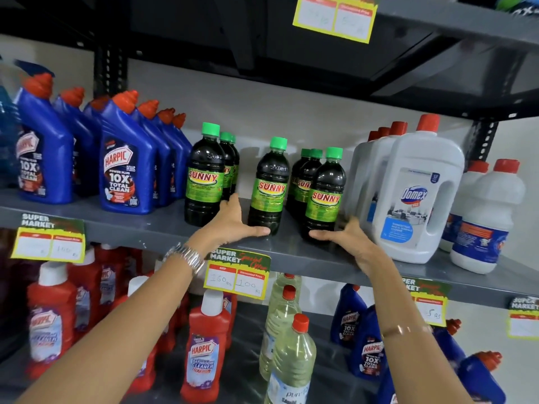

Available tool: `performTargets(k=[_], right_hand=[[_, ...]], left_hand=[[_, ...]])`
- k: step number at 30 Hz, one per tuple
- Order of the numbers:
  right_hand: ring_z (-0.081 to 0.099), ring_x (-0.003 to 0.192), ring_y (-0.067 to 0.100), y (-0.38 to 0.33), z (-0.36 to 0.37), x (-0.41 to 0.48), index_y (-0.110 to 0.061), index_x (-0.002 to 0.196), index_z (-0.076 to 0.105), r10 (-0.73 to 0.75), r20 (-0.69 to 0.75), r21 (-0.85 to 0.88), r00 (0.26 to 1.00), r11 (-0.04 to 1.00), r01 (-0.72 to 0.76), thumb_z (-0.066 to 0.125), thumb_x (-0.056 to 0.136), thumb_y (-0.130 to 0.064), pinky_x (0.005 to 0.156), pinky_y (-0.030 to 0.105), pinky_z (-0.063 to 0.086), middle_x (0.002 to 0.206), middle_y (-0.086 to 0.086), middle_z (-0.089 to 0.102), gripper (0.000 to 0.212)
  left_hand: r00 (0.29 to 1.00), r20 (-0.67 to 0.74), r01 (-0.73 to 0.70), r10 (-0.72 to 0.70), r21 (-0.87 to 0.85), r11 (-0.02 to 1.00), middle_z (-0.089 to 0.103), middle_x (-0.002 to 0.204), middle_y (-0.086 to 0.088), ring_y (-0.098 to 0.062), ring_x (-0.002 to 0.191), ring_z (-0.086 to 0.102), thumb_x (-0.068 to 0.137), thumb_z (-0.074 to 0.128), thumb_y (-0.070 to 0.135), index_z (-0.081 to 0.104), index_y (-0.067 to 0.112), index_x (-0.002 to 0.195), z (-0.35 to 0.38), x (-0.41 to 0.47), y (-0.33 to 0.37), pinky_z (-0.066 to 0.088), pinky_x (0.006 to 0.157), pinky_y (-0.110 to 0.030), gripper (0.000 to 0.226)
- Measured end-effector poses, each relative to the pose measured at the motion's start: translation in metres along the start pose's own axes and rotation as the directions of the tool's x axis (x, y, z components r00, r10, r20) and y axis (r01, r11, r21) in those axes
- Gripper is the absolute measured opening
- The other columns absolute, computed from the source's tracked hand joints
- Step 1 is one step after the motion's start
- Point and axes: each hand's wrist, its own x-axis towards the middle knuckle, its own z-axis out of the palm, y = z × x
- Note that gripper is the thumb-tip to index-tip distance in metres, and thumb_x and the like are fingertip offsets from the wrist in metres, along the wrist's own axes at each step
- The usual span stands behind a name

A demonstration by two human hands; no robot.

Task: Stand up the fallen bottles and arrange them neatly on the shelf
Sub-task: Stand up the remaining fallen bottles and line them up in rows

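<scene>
Several dark Sunny bottles with green caps stand upright on the grey middle shelf (151,228). A left row has its front bottle (204,182) foremost, a single bottle (269,188) stands in the middle, and a right row is led by its front bottle (323,196). My left hand (233,220) rests on the shelf between the left and middle bottles, fingers spread, thumb lying along the middle bottle's base. My right hand (347,237) rests to the right of the right front bottle, thumb stretched across the front of its base. Neither hand lifts a bottle.
Blue Harpic bottles (125,167) fill the shelf's left part. White Domex jugs (417,196) and smaller white bottles (484,220) stand on the right. The lower shelf holds red Harpic bottles (204,345), clear bottles (288,354) and more blue ones. Price tags (237,275) hang on the shelf edge.
</scene>
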Motion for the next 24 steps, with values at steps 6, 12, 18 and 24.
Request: performTargets(k=[6,12,18,24], right_hand=[[0.060,0.095,0.017,-0.017,0.065,-0.037,-0.019,0.130,0.039,-0.250,-0.192,-0.096,0.949,0.967,0.236,0.077,0.068,-0.038,0.078,0.027,0.045,0.109,0.001,0.058,0.075],[0.046,0.112,0.019,-0.051,0.110,0.005,-0.007,0.139,0.021,-0.029,-0.028,0.045,0.999,0.999,0.030,0.083,0.064,-0.021,0.088,0.028,0.036,0.133,0.008,0.047,0.098],[0.049,0.104,0.018,-0.044,0.109,0.015,-0.014,0.130,0.036,0.005,-0.075,0.043,0.997,0.999,-0.002,0.085,0.058,-0.025,0.082,0.028,0.036,0.115,0.001,0.054,0.087],[0.048,0.103,0.017,-0.048,0.115,0.016,-0.016,0.130,0.036,-0.025,-0.112,-0.020,0.993,1.000,0.023,0.086,0.057,-0.030,0.083,0.028,0.037,0.112,-0.001,0.052,0.089]], left_hand=[[0.728,-0.612,-0.292,0.310,0.132,0.947,0.049,0.114,-0.001,-0.019,0.106,0.051,0.067,0.081,0.027,0.039,0.018,0.129,-0.045,-0.040,-0.027,0.046,0.087,-0.039,0.075],[0.976,-0.205,0.087,-0.075,0.047,0.995,0.025,0.147,-0.020,-0.032,0.135,0.027,0.062,0.084,0.038,0.017,0.003,0.143,-0.072,0.001,-0.049,0.027,0.110,-0.039,0.110],[0.995,-0.102,-0.006,-0.001,-0.063,0.998,0.055,0.127,-0.004,-0.020,0.116,0.050,0.055,0.087,0.042,0.038,0.014,0.128,-0.079,0.016,-0.064,0.041,0.092,-0.030,0.092],[0.974,-0.227,0.012,0.004,0.070,0.997,0.053,0.124,-0.010,-0.028,0.115,0.049,0.052,0.085,0.051,0.037,0.012,0.122,-0.072,0.015,-0.061,0.042,0.090,-0.035,0.094]])
